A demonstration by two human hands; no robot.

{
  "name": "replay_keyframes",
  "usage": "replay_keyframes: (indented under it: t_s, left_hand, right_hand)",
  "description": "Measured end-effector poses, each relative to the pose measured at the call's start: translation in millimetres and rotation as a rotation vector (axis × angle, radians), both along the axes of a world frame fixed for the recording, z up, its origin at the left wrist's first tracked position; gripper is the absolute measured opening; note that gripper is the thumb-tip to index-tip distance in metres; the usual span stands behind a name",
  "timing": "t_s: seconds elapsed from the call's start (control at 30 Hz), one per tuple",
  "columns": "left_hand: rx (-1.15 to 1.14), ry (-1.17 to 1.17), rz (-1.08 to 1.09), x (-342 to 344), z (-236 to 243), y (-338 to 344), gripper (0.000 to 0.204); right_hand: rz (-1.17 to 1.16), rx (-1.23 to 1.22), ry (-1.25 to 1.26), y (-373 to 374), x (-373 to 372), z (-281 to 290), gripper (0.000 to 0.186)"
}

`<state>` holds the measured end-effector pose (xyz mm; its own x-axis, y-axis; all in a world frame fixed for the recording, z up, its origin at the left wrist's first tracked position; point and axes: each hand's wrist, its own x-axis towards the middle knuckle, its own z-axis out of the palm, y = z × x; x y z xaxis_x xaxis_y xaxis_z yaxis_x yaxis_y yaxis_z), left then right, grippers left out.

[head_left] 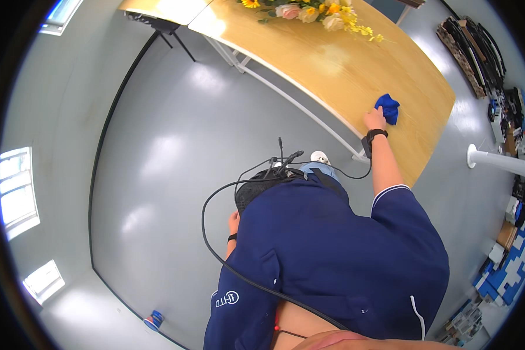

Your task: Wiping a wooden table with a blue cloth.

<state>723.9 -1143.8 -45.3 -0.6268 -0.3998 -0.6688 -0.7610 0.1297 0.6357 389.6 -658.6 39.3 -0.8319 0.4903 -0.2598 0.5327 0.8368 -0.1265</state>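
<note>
My right arm reaches out over the wooden table (332, 76). At its end, my right hand (375, 119) has its fingers closed on a crumpled blue cloth (389, 109), which lies against the tabletop near the right end. A black band with a small device sits on that wrist. My left hand (234, 223) hangs low at my side, off the table, beside a black mesh bag (255, 195) at my waist. Its fingers are mostly hidden, so what they do does not show.
A bunch of yellow and pink flowers (321, 13) lies toward the table's far side. Black cables (207, 216) loop from my waist across my body. A white post (499, 160) stands to the right of the table. Stacked dark items (472, 55) lie beyond it.
</note>
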Motion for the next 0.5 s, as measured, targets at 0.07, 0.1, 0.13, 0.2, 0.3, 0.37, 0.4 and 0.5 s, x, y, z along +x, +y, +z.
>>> replay_keyframes:
  t_s: [0.07, 0.1, 0.13, 0.2, 0.3, 0.37, 0.4, 0.5]
  left_hand:
    - [-0.016, -0.036, 0.024, 25, -9, -12, 0.026]
    - [-0.017, -0.051, 0.02, 32, -16, -16, 0.026]
    - [-0.022, -0.066, 0.012, 39, -22, -21, 0.026]
    - [-0.016, -0.111, 0.02, 70, -44, -19, 0.026]
    - [-0.017, -0.144, -0.009, 84, -61, -28, 0.027]
    - [-0.019, -0.154, -0.033, 85, -71, -35, 0.027]
    - [-0.018, -0.158, -0.043, 82, -72, -38, 0.027]
    - [-0.027, -0.14, -0.078, 61, -70, -43, 0.028]
  right_hand:
    - [0.137, 0.039, 0.067, -51, -16, -5, 0.037]
    - [0.197, 0.046, 0.132, -67, -22, -15, 0.037]
    - [0.279, 0.081, 0.155, -84, -27, -23, 0.038]
    - [0.405, 0.036, 0.181, -108, -20, -17, 0.038]
    - [0.405, -0.034, 0.193, -123, -17, -15, 0.036]
    - [0.396, -0.079, 0.202, -116, -14, -20, 0.034]
    - [0.394, -0.125, 0.203, -106, -10, -21, 0.033]
    - [0.285, -0.084, 0.189, -74, 3, -27, 0.03]
